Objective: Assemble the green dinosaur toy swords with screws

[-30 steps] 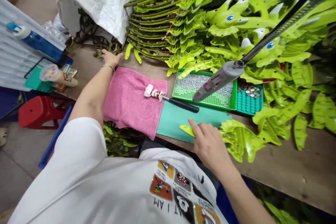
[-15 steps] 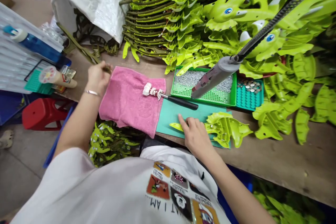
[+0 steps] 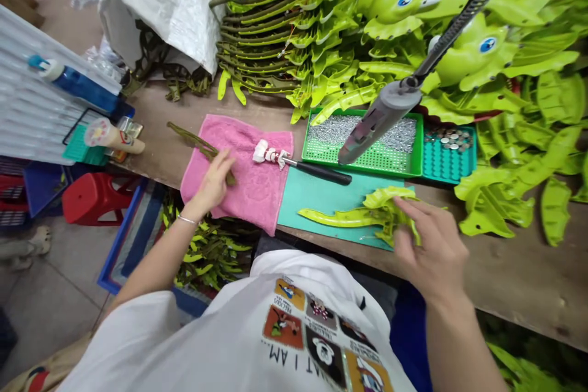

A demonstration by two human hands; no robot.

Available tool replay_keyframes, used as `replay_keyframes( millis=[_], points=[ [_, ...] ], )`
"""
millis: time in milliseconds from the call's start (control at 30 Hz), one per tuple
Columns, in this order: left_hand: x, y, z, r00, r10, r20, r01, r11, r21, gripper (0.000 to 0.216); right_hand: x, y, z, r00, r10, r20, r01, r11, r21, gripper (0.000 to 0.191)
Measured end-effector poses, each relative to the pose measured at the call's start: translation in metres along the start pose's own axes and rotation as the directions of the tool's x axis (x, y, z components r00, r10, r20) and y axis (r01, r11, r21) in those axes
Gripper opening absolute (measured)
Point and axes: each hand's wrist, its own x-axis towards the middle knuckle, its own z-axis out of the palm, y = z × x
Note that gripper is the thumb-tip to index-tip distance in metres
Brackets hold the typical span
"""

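My left hand (image 3: 215,180) is closed around a long dark olive plastic strip (image 3: 190,138), held over the pink towel (image 3: 248,196). My right hand (image 3: 432,245) reaches over the head end of a lime-green plastic dinosaur half-shell (image 3: 340,217), fingers bent and partly spread; whether they grip it is hard to see. That shell lies hollow side up on a teal mat (image 3: 298,196). A screwdriver with a black handle (image 3: 324,173) and a white-and-red wrapped shaft rests across towel and mat. Above the mat hangs a grey electric screwdriver (image 3: 379,122) on a black cord.
Behind the mat sit a green tray of small screws (image 3: 316,150) and a teal tray of metal discs (image 3: 452,165). Lime-green shells (image 3: 399,6) pile up behind and right. A white sack (image 3: 160,6) holds olive parts. A blue bottle (image 3: 82,86) lies left, near a red stool (image 3: 94,199).
My left hand has brought the olive strip from beside the sack to over the towel. My right hand has moved right, from the shell's narrow end to its head end.
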Motion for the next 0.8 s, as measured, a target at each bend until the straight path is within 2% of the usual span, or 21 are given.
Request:
replay_keyframes(
  millis=[67, 133, 233, 300, 400, 467, 533, 567, 633, 700, 800],
  points=[
    [0.008, -0.017, -0.007, 0.962, 0.159, 0.221, -0.179, 0.981, 0.071, 0.048, -0.004, 0.004, -0.009, 0.999, 0.027, -0.043, -0.028, 0.999, -0.031, 0.060],
    [0.015, -0.025, -0.012, 0.933, 0.218, 0.286, -0.265, 0.954, 0.138, 0.042, -0.008, 0.005, -0.013, 0.997, 0.041, -0.067, -0.045, 0.998, -0.048, 0.055],
    [0.025, -0.022, -0.018, 0.950, 0.215, 0.227, -0.276, 0.919, 0.283, 0.031, -0.013, 0.005, -0.016, 0.996, 0.063, -0.069, -0.068, 0.995, -0.069, 0.045],
    [0.030, -0.008, -0.021, 0.978, 0.171, 0.118, -0.203, 0.912, 0.358, 0.027, -0.016, 0.003, -0.016, 0.995, 0.093, -0.034, -0.095, 0.993, -0.074, 0.038],
    [0.030, 0.032, -0.020, 0.993, 0.098, -0.063, -0.066, 0.915, 0.399, 0.035, -0.020, -0.003, -0.012, 0.989, 0.142, 0.043, -0.140, 0.989, -0.049, 0.023],
    [0.025, 0.071, -0.012, 0.989, 0.130, -0.070, -0.091, 0.911, 0.403, 0.040, -0.020, -0.007, -0.006, 0.979, 0.191, 0.075, -0.188, 0.981, -0.040, 0.012],
    [0.017, 0.115, 0.000, 0.976, 0.217, 0.027, -0.208, 0.887, 0.411, 0.043, -0.019, -0.010, 0.003, 0.964, 0.250, 0.092, -0.244, 0.967, -0.073, 0.007],
    [0.013, 0.137, 0.007, 0.963, 0.247, 0.112, -0.271, 0.876, 0.400, 0.045, -0.018, -0.011, 0.008, 0.955, 0.277, 0.106, -0.267, 0.958, -0.106, 0.008],
    [0.006, 0.176, 0.022, 0.923, 0.301, 0.242, -0.373, 0.854, 0.362, 0.049, -0.014, -0.012, 0.018, 0.938, 0.316, 0.140, -0.291, 0.941, -0.173, 0.012],
    [0.003, 0.207, 0.036, 0.887, 0.345, 0.307, -0.442, 0.827, 0.347, 0.049, -0.010, -0.011, 0.026, 0.928, 0.336, 0.160, -0.301, 0.931, -0.205, 0.012],
    [0.007, 0.236, 0.055, 0.872, 0.360, 0.332, -0.470, 0.806, 0.361, 0.045, -0.007, -0.008, 0.032, 0.931, 0.334, 0.144, -0.314, 0.938, -0.148, 0.012]
  ],
)
